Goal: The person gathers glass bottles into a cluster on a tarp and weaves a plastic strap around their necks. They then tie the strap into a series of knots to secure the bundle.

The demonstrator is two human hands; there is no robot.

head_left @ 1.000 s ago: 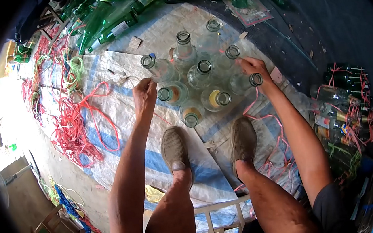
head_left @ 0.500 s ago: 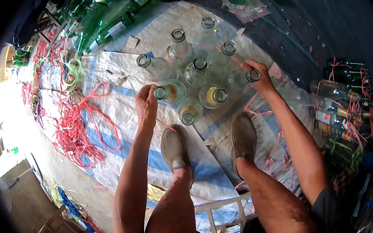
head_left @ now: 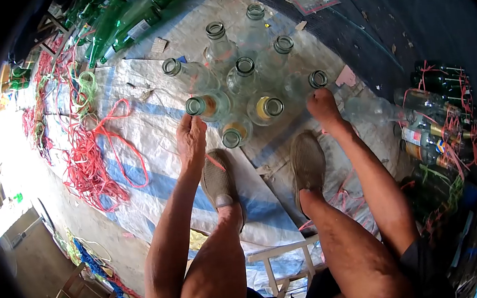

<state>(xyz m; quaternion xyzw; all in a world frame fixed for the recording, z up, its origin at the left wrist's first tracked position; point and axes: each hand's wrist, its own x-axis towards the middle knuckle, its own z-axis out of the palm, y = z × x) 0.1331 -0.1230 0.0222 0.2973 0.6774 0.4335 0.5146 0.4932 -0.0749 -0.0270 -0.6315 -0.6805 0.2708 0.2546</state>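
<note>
A cluster of several clear glass bottles (head_left: 242, 81) stands upright on the sheet in front of me, mouths up. Pink string shows in places among them. My left hand (head_left: 191, 137) is closed in a pinch at the near left bottle (head_left: 215, 103); a tail of pink string (head_left: 214, 163) hangs below it, over my shoe. My right hand (head_left: 325, 108) is closed in a fist just below the mouth of the right-hand bottle (head_left: 301, 84). A bit of pink string shows under that fist, though the fingers hide most of it.
Green bottles (head_left: 132, 30) lie piled at the far left. Tied bottle bundles (head_left: 434, 124) lie at the right, with a loose clear bottle (head_left: 369, 109) beside them. A tangle of pink string (head_left: 95, 177) lies left on the white-and-blue sheet (head_left: 165, 162). A wooden stool (head_left: 285, 251) is below me.
My right hand has gone from open fingers around the right bottle to a fist nearer me. My left hand has shifted slightly down and left. The whole view has shifted a little.
</note>
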